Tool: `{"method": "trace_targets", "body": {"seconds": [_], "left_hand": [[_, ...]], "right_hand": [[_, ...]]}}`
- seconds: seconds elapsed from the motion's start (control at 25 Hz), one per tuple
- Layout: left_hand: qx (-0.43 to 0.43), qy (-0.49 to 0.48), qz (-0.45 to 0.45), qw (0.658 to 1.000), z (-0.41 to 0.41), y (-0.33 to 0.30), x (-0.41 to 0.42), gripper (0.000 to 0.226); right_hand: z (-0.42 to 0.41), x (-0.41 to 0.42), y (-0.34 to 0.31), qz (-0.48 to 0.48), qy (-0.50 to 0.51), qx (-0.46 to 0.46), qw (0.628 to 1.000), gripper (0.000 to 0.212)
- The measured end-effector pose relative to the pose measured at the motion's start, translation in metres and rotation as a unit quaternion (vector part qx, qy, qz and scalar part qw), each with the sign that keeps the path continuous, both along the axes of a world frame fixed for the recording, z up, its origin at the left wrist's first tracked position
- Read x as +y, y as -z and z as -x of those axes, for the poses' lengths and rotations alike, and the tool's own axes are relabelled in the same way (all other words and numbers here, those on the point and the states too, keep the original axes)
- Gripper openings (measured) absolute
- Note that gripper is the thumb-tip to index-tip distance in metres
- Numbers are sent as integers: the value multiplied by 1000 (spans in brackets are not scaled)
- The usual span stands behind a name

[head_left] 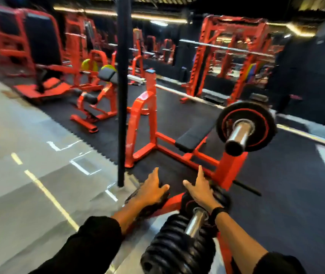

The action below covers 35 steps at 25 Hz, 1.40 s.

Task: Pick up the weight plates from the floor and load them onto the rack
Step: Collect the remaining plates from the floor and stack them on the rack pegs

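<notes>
A black rubber weight plate (147, 202) sits under the left hand (151, 189), whose straight fingers (154, 175) lie flat on its edge, thumb spread toward the right. Just right of those fingers, the right hand (200, 191) rests open on another black plate (220, 196) carried on a chrome peg (195, 222) of the red steel rack (172, 202). Below the wrists, a stack of ribbed black plates (177, 246) fills the same peg. Beyond the fingertips stands a red bench frame (144, 123) holding a chrome barbell sleeve (238, 135) with one black, red-ringed plate (246, 127).
</notes>
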State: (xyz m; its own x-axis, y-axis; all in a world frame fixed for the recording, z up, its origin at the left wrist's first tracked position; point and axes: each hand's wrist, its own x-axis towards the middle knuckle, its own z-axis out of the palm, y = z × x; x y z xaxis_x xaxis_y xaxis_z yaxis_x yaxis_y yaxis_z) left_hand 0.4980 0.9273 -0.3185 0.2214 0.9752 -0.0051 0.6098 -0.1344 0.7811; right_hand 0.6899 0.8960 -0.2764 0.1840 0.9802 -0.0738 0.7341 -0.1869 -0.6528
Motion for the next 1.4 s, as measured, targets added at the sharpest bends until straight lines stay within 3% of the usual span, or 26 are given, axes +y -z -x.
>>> {"method": "trace_targets", "body": {"seconds": [0.24, 0.32, 0.4, 0.56, 0.8, 1.12, 1.4], "left_hand": [[6, -236, 76, 969, 162, 29, -148, 88], [-9, -298, 95, 950, 205, 26, -193, 91], [-18, -370, 96, 924, 250, 24, -249, 91], [-50, -470, 106, 875, 319, 30, -354, 90], [-92, -539, 160, 822, 397, 63, -522, 96], [-125, -678, 163, 706, 492, 83, -718, 91], [-195, -759, 189, 592, 532, 129, -811, 89]], "right_hand": [[151, -48, 33, 62, -250, 22, 966, 72], [205, -65, 35, 69, -332, 7, 941, 63], [268, -95, 32, 97, -420, -12, 902, 67], [377, -161, 27, 111, -523, -37, 844, 61], [507, -289, 58, 146, -609, -87, 774, 55], [646, -460, 98, 196, -709, -118, 667, 51], [764, -543, 140, 207, -788, -173, 554, 50]]}}
